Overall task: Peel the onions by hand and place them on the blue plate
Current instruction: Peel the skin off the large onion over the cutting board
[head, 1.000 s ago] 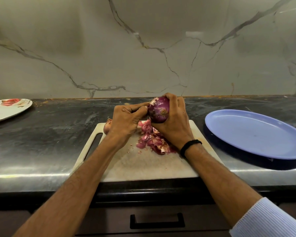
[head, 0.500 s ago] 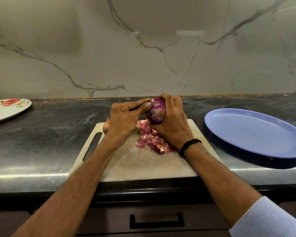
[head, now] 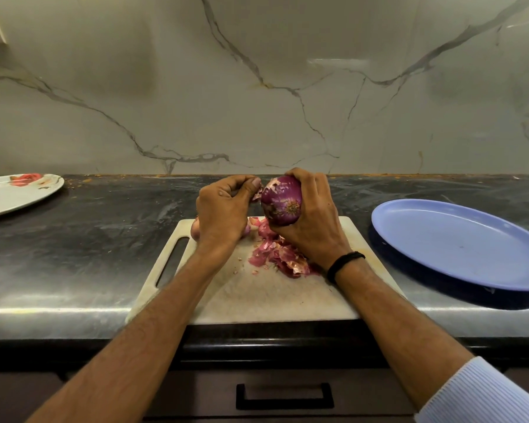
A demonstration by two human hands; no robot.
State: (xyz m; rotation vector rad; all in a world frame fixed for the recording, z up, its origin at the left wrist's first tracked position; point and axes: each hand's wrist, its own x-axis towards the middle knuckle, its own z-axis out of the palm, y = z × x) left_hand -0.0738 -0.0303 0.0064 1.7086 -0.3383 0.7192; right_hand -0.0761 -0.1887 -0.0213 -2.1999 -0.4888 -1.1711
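My right hand (head: 315, 221) grips a purple onion (head: 280, 203) above the white cutting board (head: 257, 294), root end facing me. Bits of dry skin still cling to its upper left side. My left hand (head: 223, 209) pinches a strip of onion skin (head: 257, 193) at the onion's left side. A pile of pink peels (head: 283, 257) lies on the board under my hands. Another onion (head: 195, 230) peeks out behind my left hand, mostly hidden. The blue plate (head: 458, 242) sits to the right of the board with nothing on it.
A white plate with a red flower print (head: 16, 193) lies at the far left of the dark stone counter (head: 89, 239). A marble wall stands behind. A drawer handle (head: 284, 395) is below the counter's front edge.
My left thumb and fingers have drawn slightly left off the onion, pulling a strip of skin away. The onion has turned a little in my right hand.
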